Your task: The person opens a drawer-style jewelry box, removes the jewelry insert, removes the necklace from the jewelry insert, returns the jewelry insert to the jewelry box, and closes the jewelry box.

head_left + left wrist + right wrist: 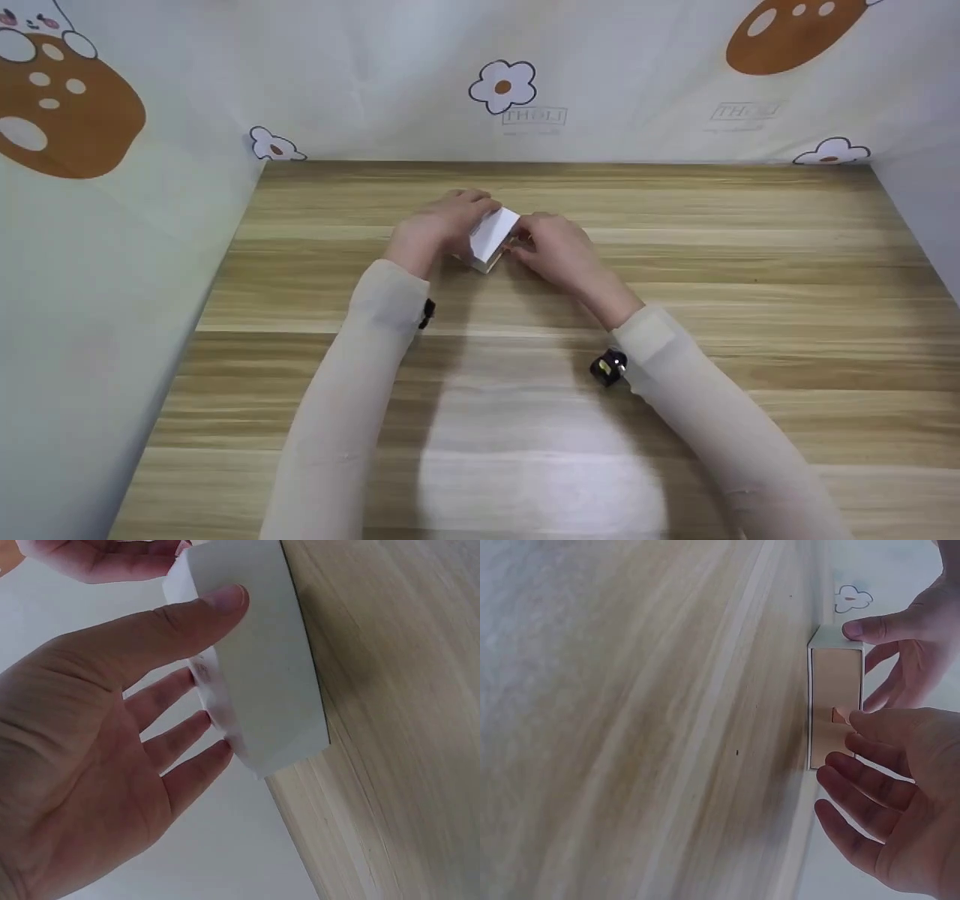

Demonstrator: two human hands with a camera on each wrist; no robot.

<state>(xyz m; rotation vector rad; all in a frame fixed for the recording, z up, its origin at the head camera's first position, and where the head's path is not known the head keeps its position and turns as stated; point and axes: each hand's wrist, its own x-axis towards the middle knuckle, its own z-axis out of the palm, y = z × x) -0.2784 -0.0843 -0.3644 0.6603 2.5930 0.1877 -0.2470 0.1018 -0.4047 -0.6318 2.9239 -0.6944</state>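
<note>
A small white drawer box point(495, 234) sits on the wooden table, turned at a slant between both hands. My left hand point(442, 221) grips it from the left: the thumb point(217, 604) lies across one face and the fingertips press the adjoining side. In the right wrist view the box's tan drawer front point(836, 679) faces the right hand. A small orange pull tab point(837, 715) stands out from its middle. My right hand point(559, 251) pinches at this tab with thumb and index finger, partly covering it; the other fingers stay loosely bent beside the box.
The wood-grain table point(750, 285) spreads around the hands. Behind it hangs a pale wall covering point(637, 67) with flower prints, and another pale wall point(90, 262) borders the left side. A small black camera point(608, 367) is worn at the right wrist.
</note>
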